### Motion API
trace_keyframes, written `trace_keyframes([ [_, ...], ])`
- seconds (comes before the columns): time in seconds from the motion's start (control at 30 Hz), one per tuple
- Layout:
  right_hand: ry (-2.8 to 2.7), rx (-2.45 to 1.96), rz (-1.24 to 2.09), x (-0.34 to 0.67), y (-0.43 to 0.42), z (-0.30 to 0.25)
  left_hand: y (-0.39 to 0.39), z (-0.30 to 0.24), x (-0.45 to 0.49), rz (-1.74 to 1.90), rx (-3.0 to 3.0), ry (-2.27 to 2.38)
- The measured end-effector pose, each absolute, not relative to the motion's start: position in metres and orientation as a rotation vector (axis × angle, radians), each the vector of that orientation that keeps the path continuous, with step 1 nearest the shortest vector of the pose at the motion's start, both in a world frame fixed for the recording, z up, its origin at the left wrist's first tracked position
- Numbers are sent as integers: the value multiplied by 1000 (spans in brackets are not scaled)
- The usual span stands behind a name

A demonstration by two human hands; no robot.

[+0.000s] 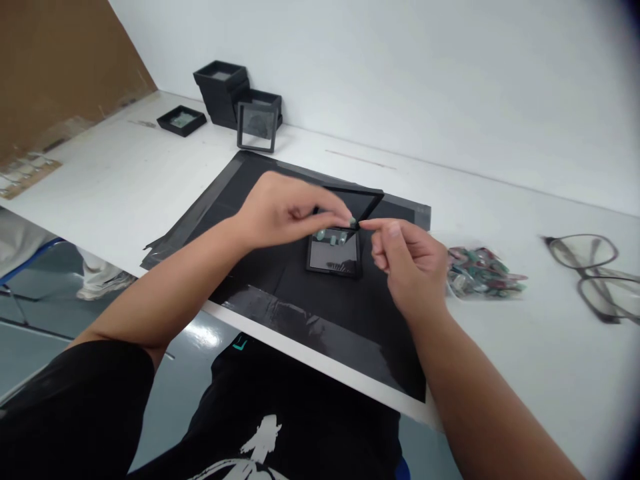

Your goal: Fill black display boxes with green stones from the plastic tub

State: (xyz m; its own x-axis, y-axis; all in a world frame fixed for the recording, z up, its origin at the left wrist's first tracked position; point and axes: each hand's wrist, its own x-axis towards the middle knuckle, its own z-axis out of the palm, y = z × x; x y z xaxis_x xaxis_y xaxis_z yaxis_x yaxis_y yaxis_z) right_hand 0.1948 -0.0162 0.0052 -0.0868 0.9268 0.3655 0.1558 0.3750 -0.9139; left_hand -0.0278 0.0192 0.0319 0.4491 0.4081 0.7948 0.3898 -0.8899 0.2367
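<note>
A small black square case (pixel 334 255) lies open on a black mat (pixel 280 293), with a few small greenish pieces on its clear inner film. Its hinged lid frame (pixel 367 200) stands raised behind it. My left hand (pixel 285 210) reaches over the case with thumb and fingers pinched on a small greenish piece right above the film. Just to the right of the case, my right hand (pixel 407 263) has its fingers curled and its fingertips pinched together near the lid's lower edge; what they hold I cannot make out.
A clear bag of small green and pink pieces (pixel 480 272) lies right of the mat. Eyeglasses (pixel 593 277) rest at the far right. At the back stand stacked black cases (pixel 223 90), an upright frame (pixel 257 127) and a flat case (pixel 181 121). The table's front edge (pixel 310 357) runs close to my body.
</note>
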Motion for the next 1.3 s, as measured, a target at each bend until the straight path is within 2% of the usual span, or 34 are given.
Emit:
trace_keyframes([
  [0.2, -1617, -779, 918, 191, -28, 17, 8, 32, -18, 1960, 3118, 521],
  [0.33, -1576, -759, 855, 192, -34, 26, -4, 40, -26, 1803, 3216, 471],
  [0.57, -1622, -648, 986, 195, -39, 36, -14, 43, -28, 1442, 3195, 771],
  [0.7, -1568, -658, 1116, 196, -39, 36, -11, 44, -26, 1458, 3192, 722],
  [0.87, -1607, -708, 1065, 196, -39, 36, -7, 45, -27, 1571, 3192, 546],
  [1.03, -1614, -740, 1022, 196, -39, 35, -2, 41, -27, 1389, 3226, 668],
  [1.1, -1631, -741, 995, 196, -40, 35, 0, 37, -26, 1467, 3228, 675],
  [1.17, -1662, -739, 937, 195, -40, 36, 2, 32, -23, 1694, 3188, 604],
  [1.3, -1749, -793, 665, 195, -42, 37, 6, 26, -16, 1938, 3093, 618],
])
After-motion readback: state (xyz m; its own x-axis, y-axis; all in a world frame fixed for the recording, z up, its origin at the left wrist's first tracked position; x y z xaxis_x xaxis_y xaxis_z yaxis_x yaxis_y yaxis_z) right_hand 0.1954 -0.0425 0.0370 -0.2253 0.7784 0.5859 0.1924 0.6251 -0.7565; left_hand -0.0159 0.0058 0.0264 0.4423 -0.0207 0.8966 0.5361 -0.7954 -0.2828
